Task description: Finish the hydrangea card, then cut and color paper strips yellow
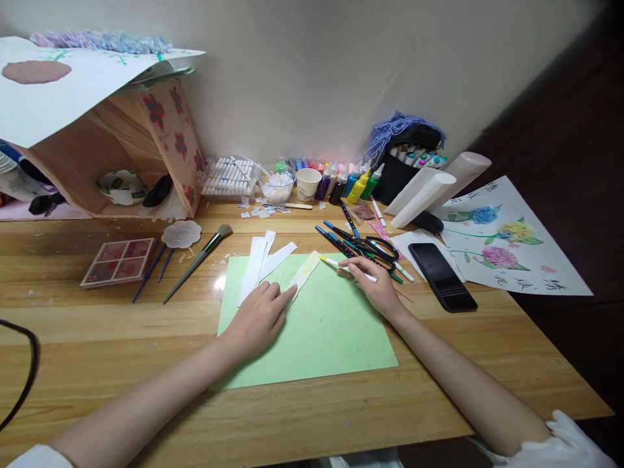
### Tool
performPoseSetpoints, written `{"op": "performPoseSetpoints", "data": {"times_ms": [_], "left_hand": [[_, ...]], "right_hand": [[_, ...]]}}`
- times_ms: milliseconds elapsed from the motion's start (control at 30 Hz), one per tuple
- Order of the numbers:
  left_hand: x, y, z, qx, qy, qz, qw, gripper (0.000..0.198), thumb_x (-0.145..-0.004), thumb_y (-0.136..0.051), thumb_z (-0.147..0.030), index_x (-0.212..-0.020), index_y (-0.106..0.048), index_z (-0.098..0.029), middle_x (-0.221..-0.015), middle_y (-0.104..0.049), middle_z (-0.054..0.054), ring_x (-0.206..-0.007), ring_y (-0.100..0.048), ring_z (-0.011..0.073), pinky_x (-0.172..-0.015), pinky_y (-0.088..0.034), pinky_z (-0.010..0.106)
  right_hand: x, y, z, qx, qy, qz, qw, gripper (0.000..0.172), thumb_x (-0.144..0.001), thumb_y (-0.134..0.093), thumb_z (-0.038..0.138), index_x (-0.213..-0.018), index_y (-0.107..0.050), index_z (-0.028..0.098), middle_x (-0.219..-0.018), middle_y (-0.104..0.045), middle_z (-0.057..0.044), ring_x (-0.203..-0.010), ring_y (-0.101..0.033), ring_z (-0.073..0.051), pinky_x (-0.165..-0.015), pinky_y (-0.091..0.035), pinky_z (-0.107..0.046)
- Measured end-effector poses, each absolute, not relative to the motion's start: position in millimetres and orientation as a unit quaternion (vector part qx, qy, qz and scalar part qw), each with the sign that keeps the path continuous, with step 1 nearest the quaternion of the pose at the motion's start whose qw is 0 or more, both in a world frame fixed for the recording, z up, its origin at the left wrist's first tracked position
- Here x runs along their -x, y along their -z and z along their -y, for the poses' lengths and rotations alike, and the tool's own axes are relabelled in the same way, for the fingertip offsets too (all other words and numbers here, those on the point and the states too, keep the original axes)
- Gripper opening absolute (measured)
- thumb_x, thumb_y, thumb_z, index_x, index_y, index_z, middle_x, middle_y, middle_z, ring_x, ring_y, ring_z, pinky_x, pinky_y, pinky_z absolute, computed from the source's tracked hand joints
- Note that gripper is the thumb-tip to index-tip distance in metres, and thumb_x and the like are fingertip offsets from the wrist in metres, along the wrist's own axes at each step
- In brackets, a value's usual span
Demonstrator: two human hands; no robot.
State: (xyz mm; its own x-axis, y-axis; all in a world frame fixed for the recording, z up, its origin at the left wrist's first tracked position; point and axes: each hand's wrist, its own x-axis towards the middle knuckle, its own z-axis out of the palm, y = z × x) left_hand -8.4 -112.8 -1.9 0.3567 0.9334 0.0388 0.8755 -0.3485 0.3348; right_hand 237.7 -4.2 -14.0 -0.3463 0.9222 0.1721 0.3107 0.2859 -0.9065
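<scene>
A light green sheet (322, 331) lies on the wooden table (97, 364). My left hand (258, 318) rests flat on it, fingers pressing down the near end of a white paper strip (303, 274) with yellow colouring. My right hand (373, 283) is closed on a white marker with a yellow tip (341, 265); the tip touches the strip's far end. Other white strips (260, 260) lie just left of it, partly over the green sheet's edge.
Black scissors (377, 249) and several pens lie behind my right hand, a black phone (442, 276) to its right, then a flower drawing (502, 244). Paint bottles (348, 182), a paper cup (308, 183), a marker tray (229, 175) line the wall. A brush (199, 260), palette (119, 260), cardboard box (121, 149) sit left.
</scene>
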Motion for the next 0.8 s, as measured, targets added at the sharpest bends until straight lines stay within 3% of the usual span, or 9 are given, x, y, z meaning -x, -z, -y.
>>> {"op": "performPoseSetpoints", "data": {"times_ms": [567,800], "left_hand": [[13.1,2.4,111.9,-0.789,-0.171,-0.575,0.132,0.037,-0.091,-0.035,-0.019,-0.127,-0.046,-0.019,-0.087,-0.054,0.006,-0.082,-0.047,0.0205,-0.071,-0.04,0.033],[23.2,2.3,107.9,-0.753,-0.236,-0.606,0.099,0.023,-0.089,-0.048,-0.036,-0.103,-0.058,-0.02,-0.083,-0.057,0.004,-0.082,-0.052,0.0194,-0.068,-0.04,0.031]], "right_hand": [[-240.3,12.0,7.7,0.436,-0.385,0.705,0.406,0.022,-0.09,-0.047,0.033,-0.091,-0.064,0.019,-0.085,-0.067,-0.004,-0.081,-0.064,-0.019,-0.068,-0.048,-0.028],[-224.8,3.0,41.6,0.299,-0.355,0.833,0.302,0.015,-0.086,-0.053,0.02,-0.096,-0.064,0.021,-0.087,-0.067,-0.005,-0.082,-0.06,-0.019,-0.073,-0.046,-0.032]]}}
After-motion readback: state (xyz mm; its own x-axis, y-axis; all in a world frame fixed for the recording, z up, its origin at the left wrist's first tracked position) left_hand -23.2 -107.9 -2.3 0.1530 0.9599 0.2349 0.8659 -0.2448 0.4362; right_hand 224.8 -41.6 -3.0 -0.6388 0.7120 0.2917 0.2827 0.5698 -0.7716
